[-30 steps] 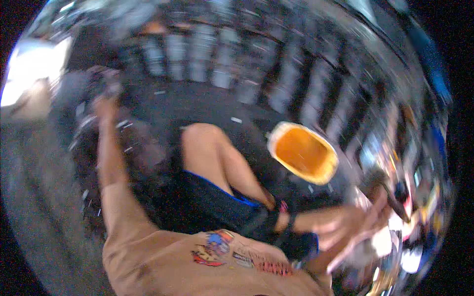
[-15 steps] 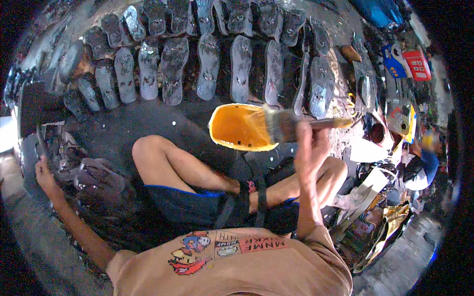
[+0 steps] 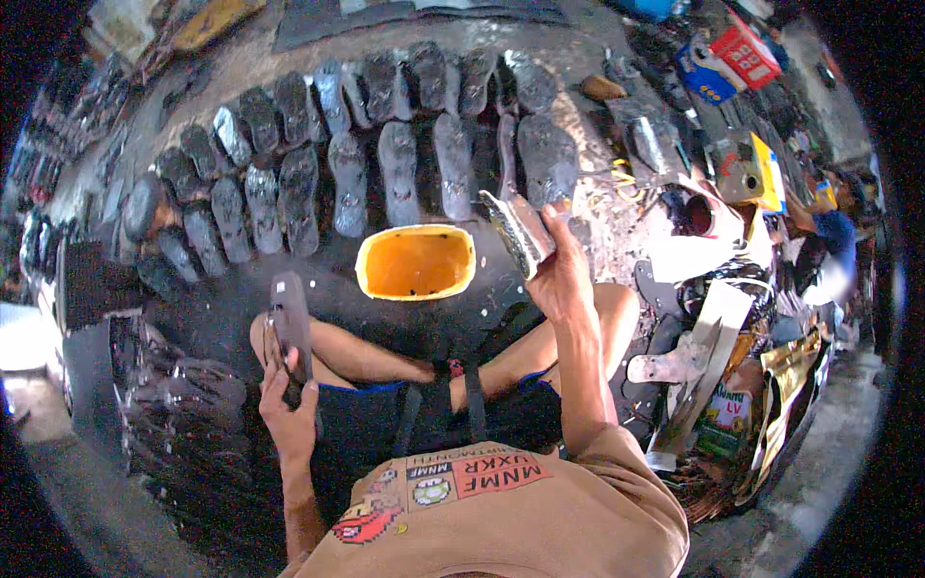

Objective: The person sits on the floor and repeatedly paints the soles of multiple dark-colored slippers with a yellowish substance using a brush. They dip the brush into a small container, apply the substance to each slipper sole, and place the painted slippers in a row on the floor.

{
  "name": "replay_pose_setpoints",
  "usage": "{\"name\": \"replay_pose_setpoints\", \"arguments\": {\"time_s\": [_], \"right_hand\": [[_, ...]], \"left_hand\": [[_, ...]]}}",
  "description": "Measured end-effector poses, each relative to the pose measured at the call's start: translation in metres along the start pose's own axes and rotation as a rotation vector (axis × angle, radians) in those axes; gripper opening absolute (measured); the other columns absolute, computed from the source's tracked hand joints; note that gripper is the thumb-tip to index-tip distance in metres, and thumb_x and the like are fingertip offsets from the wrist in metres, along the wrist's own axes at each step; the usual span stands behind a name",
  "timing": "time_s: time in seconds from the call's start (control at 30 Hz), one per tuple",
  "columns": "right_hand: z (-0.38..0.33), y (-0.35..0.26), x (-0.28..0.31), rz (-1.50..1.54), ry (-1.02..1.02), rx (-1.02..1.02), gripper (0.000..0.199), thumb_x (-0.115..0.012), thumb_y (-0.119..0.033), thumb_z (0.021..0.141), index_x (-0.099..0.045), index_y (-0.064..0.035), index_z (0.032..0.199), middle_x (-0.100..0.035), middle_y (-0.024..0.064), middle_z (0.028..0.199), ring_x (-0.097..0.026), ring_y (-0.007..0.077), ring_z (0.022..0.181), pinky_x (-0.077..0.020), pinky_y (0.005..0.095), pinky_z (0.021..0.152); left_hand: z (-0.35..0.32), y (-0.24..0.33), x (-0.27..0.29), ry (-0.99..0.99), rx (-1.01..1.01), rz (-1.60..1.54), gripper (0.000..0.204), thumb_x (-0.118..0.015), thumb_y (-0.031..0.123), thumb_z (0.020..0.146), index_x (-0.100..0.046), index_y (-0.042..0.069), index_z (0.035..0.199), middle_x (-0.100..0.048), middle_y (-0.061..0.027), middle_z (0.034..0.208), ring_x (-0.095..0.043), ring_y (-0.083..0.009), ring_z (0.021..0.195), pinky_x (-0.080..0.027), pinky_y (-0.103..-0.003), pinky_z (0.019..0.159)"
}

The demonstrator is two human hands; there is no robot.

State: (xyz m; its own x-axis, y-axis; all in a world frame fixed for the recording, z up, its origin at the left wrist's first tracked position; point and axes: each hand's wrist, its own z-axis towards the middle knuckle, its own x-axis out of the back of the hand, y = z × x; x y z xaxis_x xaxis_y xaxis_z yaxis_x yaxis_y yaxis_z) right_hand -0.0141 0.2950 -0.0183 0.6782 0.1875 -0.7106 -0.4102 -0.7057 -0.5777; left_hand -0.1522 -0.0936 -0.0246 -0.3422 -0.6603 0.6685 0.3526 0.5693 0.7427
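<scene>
Raised since a moment ago, the left hand (image 3: 287, 409) now grips a dark sole (image 3: 291, 323) above the knee, while the right hand (image 3: 559, 279) clasps a wide brush (image 3: 515, 229) just right of the yellow tub (image 3: 416, 262); rows of soles (image 3: 385, 164) lie on the far floor.

Tan printed T-shirt (image 3: 501, 520), dark blue-trimmed shorts (image 3: 385, 424), bare forearms.

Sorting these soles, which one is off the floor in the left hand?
The dark sole gripped upright by the left hand; the others lie flat in rows.
</scene>
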Motion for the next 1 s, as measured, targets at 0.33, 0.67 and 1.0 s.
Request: {"name": "replay_pose_setpoints", "arguments": {"time_s": [0.33,0.67,1.0], "right_hand": [[-0.041,0.056,-0.089,-1.198,-0.666,0.843,0.026,-0.089,-0.019,0.079,-0.076,-0.0087,0.099,-0.075,0.0056,0.100,-0.070,0.0232,0.087,-0.0540,0.0350,0.082],[-0.070,0.077,-0.071,-1.128,-0.567,0.968,0.020,-0.087,-0.020,0.081,-0.077,-0.0085,0.094,-0.071,0.0073,0.085,-0.069,0.0238,0.081,-0.0544,0.0399,0.075],[0.004,-0.013,-0.094,-1.186,-0.053,1.012,0.034,-0.090,-0.029,0.080,-0.074,-0.0028,0.094,-0.077,0.0132,0.084,-0.074,0.0265,0.073,-0.0587,0.0384,0.069]], "left_hand": [[0.023,0.044,-0.079,-0.389,0.480,-1.798,0.060,-0.048,0.051,0.100,-0.057,0.002,0.133,-0.068,-0.0174,0.121,-0.067,-0.0295,0.102,-0.056,-0.043,0.074],[0.026,0.023,-0.065,-0.661,0.238,-1.791,0.067,-0.055,0.055,0.094,-0.046,0.008,0.141,-0.063,-0.0182,0.117,-0.064,-0.0255,0.093,-0.056,-0.041,0.078],[0.030,-0.013,-0.067,-1.070,0.204,-1.532,0.059,-0.064,0.045,0.092,-0.049,0.007,0.134,-0.068,-0.0095,0.097,-0.063,-0.0209,0.080,-0.055,-0.036,0.068]]}}
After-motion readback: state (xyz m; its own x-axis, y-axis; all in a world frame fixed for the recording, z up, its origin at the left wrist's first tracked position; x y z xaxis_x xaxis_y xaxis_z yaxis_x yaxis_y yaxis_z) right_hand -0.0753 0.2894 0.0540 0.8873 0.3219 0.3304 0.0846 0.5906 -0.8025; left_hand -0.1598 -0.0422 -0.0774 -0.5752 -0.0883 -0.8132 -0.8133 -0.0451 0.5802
